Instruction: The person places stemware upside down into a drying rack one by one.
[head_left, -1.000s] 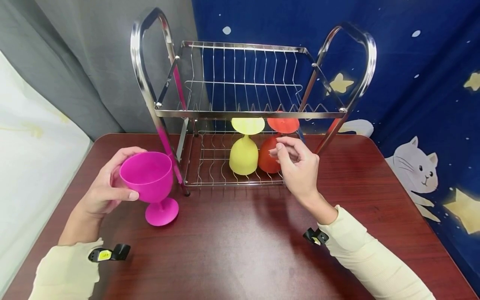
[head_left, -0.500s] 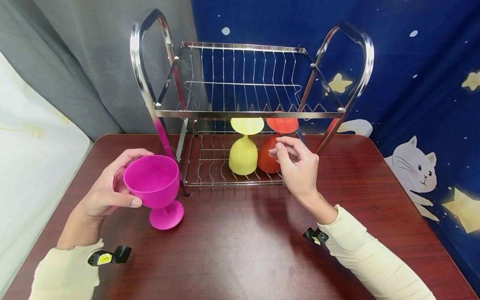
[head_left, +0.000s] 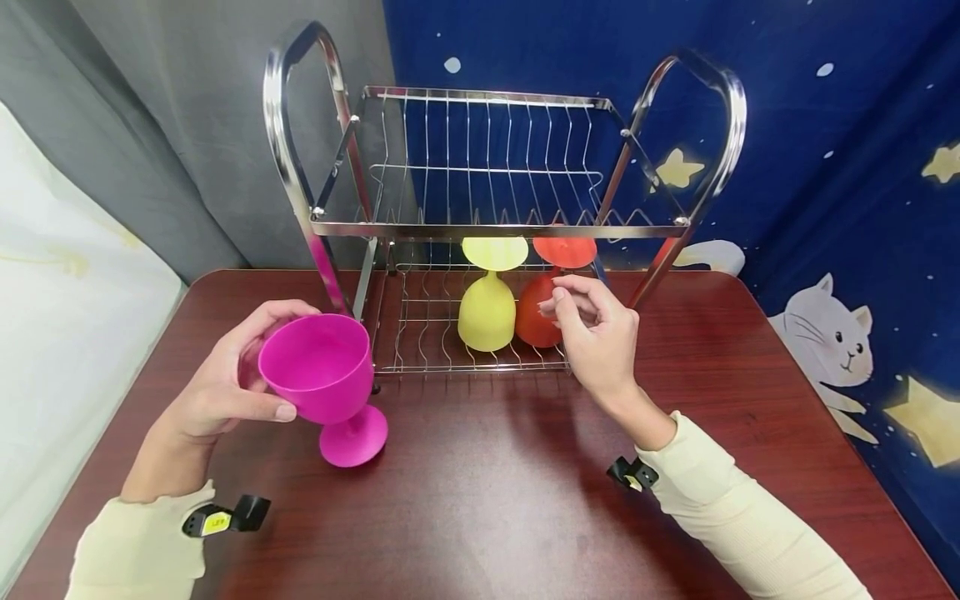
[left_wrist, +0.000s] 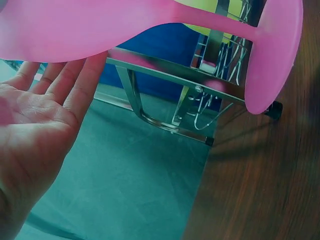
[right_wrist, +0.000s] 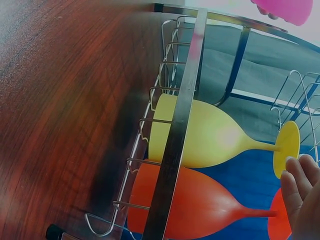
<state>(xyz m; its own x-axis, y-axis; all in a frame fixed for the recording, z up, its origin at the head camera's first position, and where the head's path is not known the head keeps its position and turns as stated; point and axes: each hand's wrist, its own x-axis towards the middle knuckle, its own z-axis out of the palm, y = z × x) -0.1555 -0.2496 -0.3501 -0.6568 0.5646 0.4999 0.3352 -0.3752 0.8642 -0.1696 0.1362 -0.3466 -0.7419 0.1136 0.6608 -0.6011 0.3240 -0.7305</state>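
My left hand grips the bowl of a magenta goblet, thumb in front and fingers behind. The goblet leans slightly, its mouth up and its round foot low over the tabletop; whether the foot touches is unclear. Inside the rack's lower tier, a yellow goblet and a red goblet stand upside down side by side. My right hand hovers in front of the red goblet, fingers loosely bent and holding nothing. It hides part of the red bowl. In the right wrist view its fingertips lie close to both goblets' feet.
A two-tier chrome dish rack stands at the back of the dark red wooden table. Its front leg is just behind the magenta goblet. Grey and star-printed blue curtains hang behind.
My left hand has carried the magenta goblet a little to the right and toward me. The right hand and the two goblets in the rack have stayed in place.
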